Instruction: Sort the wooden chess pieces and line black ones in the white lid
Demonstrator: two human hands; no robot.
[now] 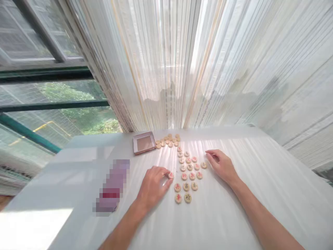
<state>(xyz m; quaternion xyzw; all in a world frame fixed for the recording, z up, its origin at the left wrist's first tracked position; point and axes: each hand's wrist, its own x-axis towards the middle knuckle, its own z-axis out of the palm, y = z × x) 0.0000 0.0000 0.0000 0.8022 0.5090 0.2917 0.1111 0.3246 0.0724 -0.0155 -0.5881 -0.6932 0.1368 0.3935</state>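
About nineteen round pale wooden chess discs (186,186) show painted characters; roughly a dozen plainer ones (168,140) cluster; one square brown box (144,142).

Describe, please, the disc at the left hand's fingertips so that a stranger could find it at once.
On the white table, wooden discs lie in rows between the left hand and the right hand. The disc sits leftmost, against the left fingertips. It bears a red mark, and a gap parts it from its row.

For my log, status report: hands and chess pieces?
Left hand fingers touching a red-marked disc on the table. Right hand open beside the disc rows. Box and loose pile behind, apart.
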